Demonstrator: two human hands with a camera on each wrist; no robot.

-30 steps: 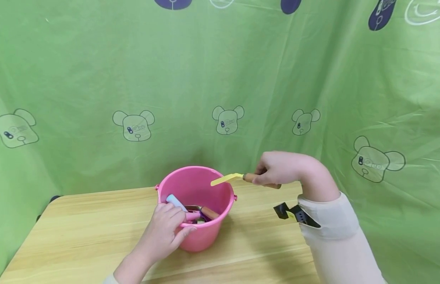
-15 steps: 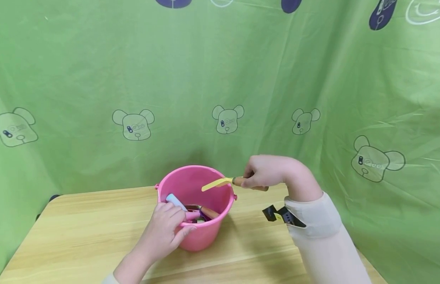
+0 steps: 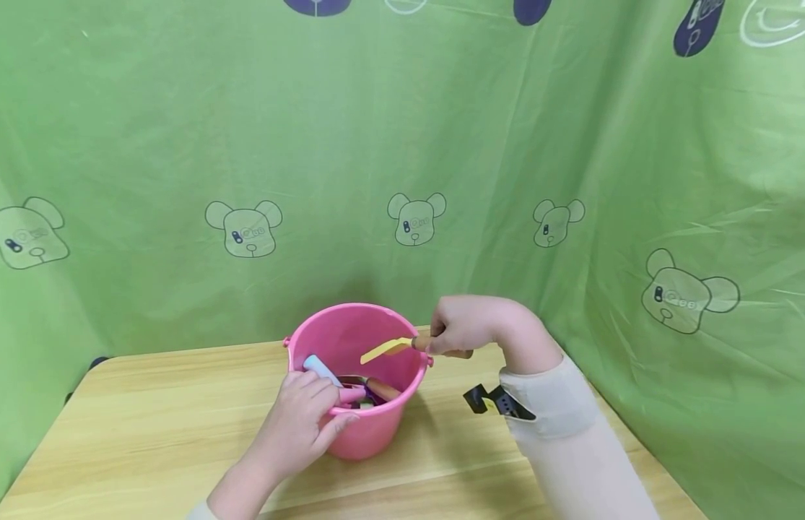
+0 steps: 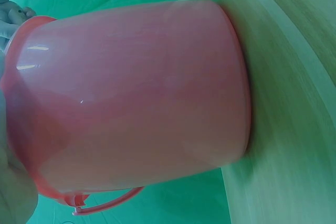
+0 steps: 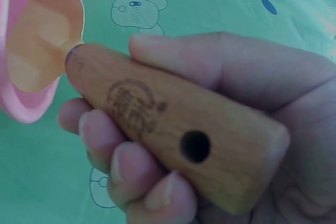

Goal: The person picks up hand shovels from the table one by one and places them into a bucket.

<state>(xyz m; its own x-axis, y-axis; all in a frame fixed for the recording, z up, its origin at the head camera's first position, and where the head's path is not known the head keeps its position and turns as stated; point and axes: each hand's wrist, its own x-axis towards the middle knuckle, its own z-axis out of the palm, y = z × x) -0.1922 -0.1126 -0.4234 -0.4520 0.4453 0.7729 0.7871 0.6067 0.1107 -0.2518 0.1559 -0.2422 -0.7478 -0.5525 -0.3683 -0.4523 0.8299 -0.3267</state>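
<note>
right hand (image 3: 463,328): right of centre in the head view, fingers curled round the wooden handle (image 5: 173,135) of a small yellow spatula (image 3: 384,349); the wrist view shows thumb and fingers wrapped about the handle, which has a round hole and a faint stamped mark.
yellow spatula: held roughly level and tilted slightly down to the left, its yellow blade over the open mouth of the pink bucket (image 3: 370,426), just inside the right rim.
left hand (image 3: 305,422): lower centre of the head view, fingers curled over the near rim of the bucket, gripping it.
pink bucket: stands upright on the wooden table (image 3: 149,433), centre of the frame; its thin handle hangs down at the side in the left wrist view.
inside the bucket: a light blue handle (image 3: 320,368), another wooden handle (image 3: 383,390) and some purple and pink pieces too jumbled to tell apart.
backdrop: green cloth (image 3: 246,130) printed with bear heads, behind and to the right of the table.
right sleeve (image 3: 571,433): pale, with a black strap at the wrist.
</note>
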